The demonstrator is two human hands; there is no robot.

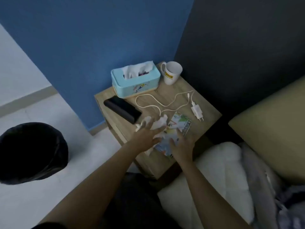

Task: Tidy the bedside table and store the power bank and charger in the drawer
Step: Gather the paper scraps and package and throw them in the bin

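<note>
On the wooden bedside table (209,111) lies a black power bank (122,109) at the left edge. A white charger plug (197,111) with its looping white cable (153,105) lies at the right. My left hand (148,138) rests with spread fingers on crumpled white tissues (159,123) near the front. My right hand (181,144) lies flat on a colourful printed wrapper (179,123) beside them. Neither hand has closed around anything. The drawer front is hidden below the table top.
A light blue tissue box (135,81) and a white mug (171,72) stand at the back of the table against the blue wall. A bin lined with a black bag (31,152) sits on the floor at the left. Bed and pillows (231,179) lie at the right.
</note>
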